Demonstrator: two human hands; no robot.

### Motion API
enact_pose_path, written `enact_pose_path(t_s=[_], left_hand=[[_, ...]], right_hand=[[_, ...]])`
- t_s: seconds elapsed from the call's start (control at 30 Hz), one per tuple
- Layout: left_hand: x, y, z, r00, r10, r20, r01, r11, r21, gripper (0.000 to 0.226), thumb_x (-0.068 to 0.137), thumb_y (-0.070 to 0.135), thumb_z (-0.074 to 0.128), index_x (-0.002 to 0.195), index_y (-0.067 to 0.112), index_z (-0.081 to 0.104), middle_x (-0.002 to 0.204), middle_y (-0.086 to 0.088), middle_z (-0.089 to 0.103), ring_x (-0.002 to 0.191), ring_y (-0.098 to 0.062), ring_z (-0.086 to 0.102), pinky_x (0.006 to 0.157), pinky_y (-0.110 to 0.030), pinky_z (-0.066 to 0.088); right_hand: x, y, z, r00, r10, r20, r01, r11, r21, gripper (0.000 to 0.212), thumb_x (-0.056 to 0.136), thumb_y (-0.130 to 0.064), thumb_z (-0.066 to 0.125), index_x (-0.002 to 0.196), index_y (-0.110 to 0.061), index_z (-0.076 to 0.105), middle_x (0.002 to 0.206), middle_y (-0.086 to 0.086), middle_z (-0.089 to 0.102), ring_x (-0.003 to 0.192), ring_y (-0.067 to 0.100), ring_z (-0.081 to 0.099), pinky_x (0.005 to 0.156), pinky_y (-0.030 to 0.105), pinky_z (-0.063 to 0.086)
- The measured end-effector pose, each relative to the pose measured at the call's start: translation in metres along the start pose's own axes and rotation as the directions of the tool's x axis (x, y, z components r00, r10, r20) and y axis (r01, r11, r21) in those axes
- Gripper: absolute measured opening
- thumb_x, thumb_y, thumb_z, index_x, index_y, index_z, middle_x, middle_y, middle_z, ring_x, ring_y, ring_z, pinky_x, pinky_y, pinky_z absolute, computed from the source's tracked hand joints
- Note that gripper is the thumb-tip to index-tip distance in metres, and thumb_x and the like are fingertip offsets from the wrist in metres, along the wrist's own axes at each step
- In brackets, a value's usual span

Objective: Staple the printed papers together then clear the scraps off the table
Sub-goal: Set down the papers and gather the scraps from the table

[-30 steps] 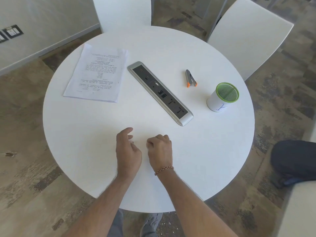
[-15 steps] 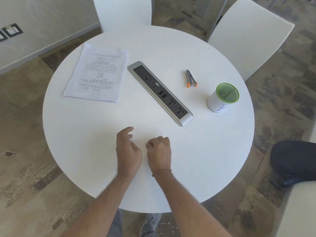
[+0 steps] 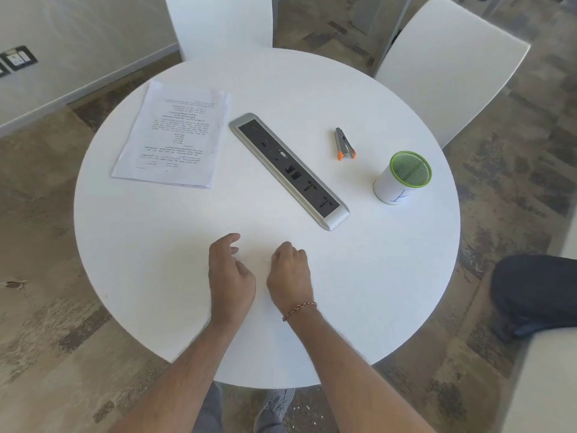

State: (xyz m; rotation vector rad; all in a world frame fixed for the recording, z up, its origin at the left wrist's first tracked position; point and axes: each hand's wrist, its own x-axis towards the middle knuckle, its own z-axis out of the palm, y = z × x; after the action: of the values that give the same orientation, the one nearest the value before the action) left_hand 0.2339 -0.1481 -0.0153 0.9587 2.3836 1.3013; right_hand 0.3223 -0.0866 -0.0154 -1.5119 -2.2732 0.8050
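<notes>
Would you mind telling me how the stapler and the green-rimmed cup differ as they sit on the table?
The stapler lies flat; the cup stands upright. The stapler is slim, grey with orange ends; the cup is a wider white cylinder with a green mesh inside. Both rest untouched on the table, right of the power strip.

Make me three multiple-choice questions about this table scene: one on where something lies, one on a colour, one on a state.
1. Where is the stapler?
A. on the papers
B. between the power strip and the cup
C. in a hand

2. What colour is the cup's rim?
A. green
B. red
C. black

3. What is the left hand holding?
A. the papers
B. the stapler
C. nothing visible

Answers: 1 B, it lies on the bare table between them. 2 A, a bright green ring. 3 C, its loosely curled fingers hold nothing visible.
</notes>
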Motion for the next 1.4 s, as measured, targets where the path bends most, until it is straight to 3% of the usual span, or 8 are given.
enact_pose_path(t_s=[0.27,0.43,0.57,0.8,1.0,1.1,1.23,1.4], left_hand=[[0.002,-0.004,0.003,0.999,0.031,-0.005,-0.031,0.999,-0.020,0.044,0.085,-0.013,0.046,0.121,0.011,0.055,0.113,0.005,0.050,0.099,-0.018,0.056,0.085,-0.035,0.051],[0.007,-0.015,0.007,0.961,0.089,0.262,-0.112,0.991,0.072,0.027,0.086,0.004,0.068,0.111,0.013,0.067,0.106,0.007,0.055,0.099,-0.021,0.061,0.088,-0.031,0.051],[0.015,-0.020,0.013,0.930,0.107,0.351,-0.147,0.985,0.091,0.011,0.084,0.006,0.071,0.092,0.013,0.071,0.096,0.007,0.055,0.091,-0.019,0.062,0.083,-0.034,0.054],[0.015,-0.016,0.009,0.974,0.070,0.215,-0.076,0.997,0.021,0.015,0.092,0.001,0.058,0.090,0.013,0.067,0.090,0.003,0.064,0.081,-0.006,0.058,0.073,-0.009,0.040],[0.016,-0.015,0.011,0.997,0.026,0.069,-0.027,0.999,0.017,0.016,0.097,0.003,0.050,0.102,0.009,0.064,0.098,-0.003,0.066,0.088,-0.014,0.058,0.079,-0.019,0.044],[0.018,-0.017,0.010,0.998,0.040,0.044,-0.041,0.999,0.034,0.021,0.095,-0.002,0.049,0.106,0.007,0.064,0.102,-0.006,0.065,0.092,-0.016,0.059,0.081,-0.018,0.043],[0.018,-0.018,0.008,0.999,0.029,0.032,-0.031,0.998,0.052,0.027,0.093,-0.006,0.045,0.109,0.007,0.063,0.106,-0.006,0.063,0.098,-0.018,0.060,0.085,-0.024,0.045],[0.018,-0.020,0.005,0.999,0.039,0.018,-0.040,0.997,0.064,0.030,0.092,-0.008,0.043,0.110,0.006,0.062,0.106,-0.007,0.063,0.099,-0.021,0.060,0.085,-0.026,0.046]], right_hand=[[-0.004,0.018,-0.016,0.992,0.130,0.001,-0.126,0.959,0.252,0.017,0.086,0.001,0.047,0.086,-0.016,0.049,0.061,-0.005,0.050,0.068,0.026,0.046,0.057,0.034,0.040],[-0.002,0.019,-0.012,0.994,0.105,0.038,-0.111,0.973,0.202,0.024,0.092,-0.003,0.053,0.103,-0.010,0.073,0.092,0.005,0.072,0.094,0.023,0.055,0.079,0.031,0.045],[-0.001,0.019,-0.005,0.991,0.114,0.067,-0.124,0.978,0.171,0.023,0.091,-0.004,0.053,0.096,-0.010,0.075,0.089,0.007,0.072,0.092,0.025,0.055,0.079,0.036,0.047],[0.001,0.009,0.002,0.995,0.045,0.084,-0.052,0.996,0.075,0.029,0.086,-0.003,0.053,0.059,-0.009,0.045,0.062,0.004,0.045,0.075,0.027,0.041,0.058,0.035,0.034],[0.006,0.005,0.014,1.000,0.002,0.025,-0.002,1.000,-0.018,0.018,0.080,0.004,0.061,0.064,-0.004,0.062,0.062,0.008,0.054,0.071,0.022,0.037,0.054,0.029,0.033],[0.007,0.000,0.015,0.999,-0.041,-0.009,0.040,0.995,-0.088,0.022,0.065,0.015,0.062,0.059,-0.006,0.058,0.058,0.006,0.051,0.067,0.022,0.039,0.053,0.027,0.030],[0.005,-0.010,0.006,0.979,-0.203,0.004,0.198,0.954,-0.224,0.027,0.044,0.014,0.039,0.052,-0.010,0.048,0.052,0.005,0.044,0.056,0.022,0.038,0.052,0.026,0.034],[0.002,-0.016,0.007,0.972,-0.222,0.080,0.236,0.904,-0.356,0.029,0.041,0.012,0.046,0.056,-0.012,0.047,0.055,0.005,0.039,0.056,0.021,0.033,0.056,0.030,0.034]])
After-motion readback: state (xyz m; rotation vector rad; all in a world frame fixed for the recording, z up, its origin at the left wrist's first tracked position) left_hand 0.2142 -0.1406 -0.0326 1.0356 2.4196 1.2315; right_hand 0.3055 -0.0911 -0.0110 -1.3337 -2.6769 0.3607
